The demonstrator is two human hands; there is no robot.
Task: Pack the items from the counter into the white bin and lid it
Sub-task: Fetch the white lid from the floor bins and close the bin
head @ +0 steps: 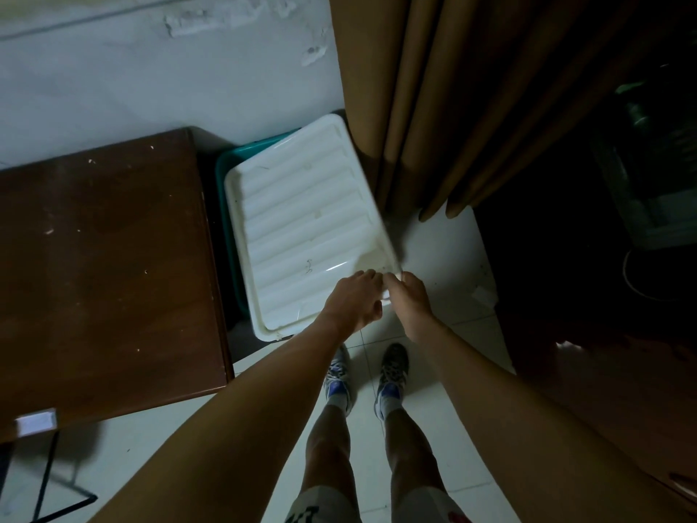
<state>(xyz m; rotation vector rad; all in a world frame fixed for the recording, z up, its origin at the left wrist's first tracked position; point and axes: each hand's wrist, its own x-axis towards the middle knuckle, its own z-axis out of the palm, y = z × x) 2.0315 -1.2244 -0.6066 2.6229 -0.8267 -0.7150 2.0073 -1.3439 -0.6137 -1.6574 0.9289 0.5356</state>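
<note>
- Where is the lid?
- The white lid (305, 228) lies over a teal tub (226, 164), between the brown table (105, 251) and the curtain (415, 107). Whether the white bin sits under it I cannot tell.
- And the hands?
- Both are at its near right corner. The left hand (352, 300) curls its fingers over the near rim. The right hand (411, 296), touching the left, pinches the corner itself.
- Which way does the lid run from that grip?
- Away and to the left. Its long axis points from the person toward the wall, so nearly all of it lies beyond the hands. Held by one corner, I judge it could swing; its right edge is blurred.
- What is it made of?
- Hard glossy plastic, with rounded corners, a raised rim and ribs across the short way. The table is scuffed dark wood.
</note>
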